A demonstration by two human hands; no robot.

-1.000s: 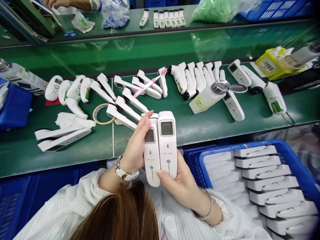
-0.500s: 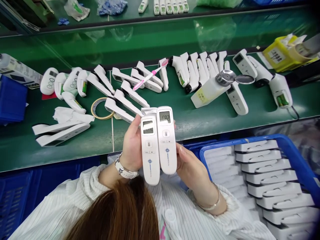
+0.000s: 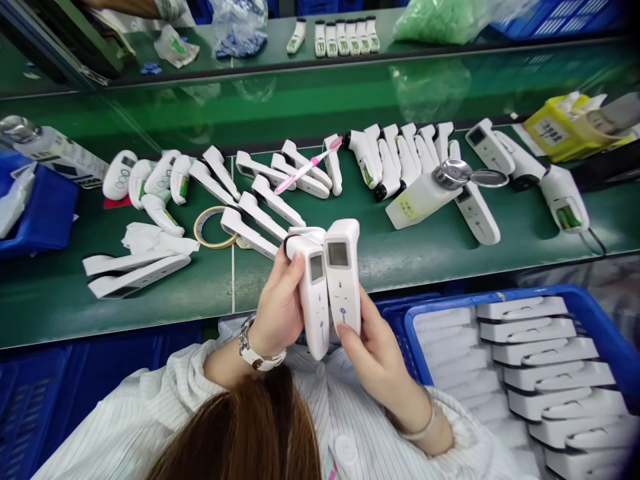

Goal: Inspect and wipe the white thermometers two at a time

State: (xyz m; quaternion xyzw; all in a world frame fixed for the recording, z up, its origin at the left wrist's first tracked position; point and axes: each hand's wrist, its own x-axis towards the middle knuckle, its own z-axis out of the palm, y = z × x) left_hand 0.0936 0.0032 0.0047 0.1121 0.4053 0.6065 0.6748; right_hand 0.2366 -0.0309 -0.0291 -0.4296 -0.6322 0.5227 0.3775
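My left hand (image 3: 281, 303) is closed around a white infrared thermometer (image 3: 315, 300), its thumb near the display. A second infrared thermometer (image 3: 343, 280) stands beside it, gripped at its lower end by my right hand (image 3: 376, 343), thumb on the front. Both displays look grey and blank, and the two bodies lean together. Behind them the top of another white piece (image 3: 307, 233) shows; I cannot tell whether it is held. Just beyond my left hand, several white thermometers (image 3: 260, 217) lie in a group on the green bench (image 3: 400, 263).
A pink-and-white toothbrush (image 3: 307, 167) lies across thermometers. A tape roll (image 3: 210, 230) is at left, a pump bottle (image 3: 420, 197) at right. Lower right, a blue crate (image 3: 417, 333) holds stacked thermometers. A yellow box (image 3: 553, 130) stands far right. Another person's arm (image 3: 133, 7) shows top left.
Both thermometers have turned and their screens, lit with characters before, now look blank. My right thumb has come onto the front of the right one. The whole view has shifted slightly.
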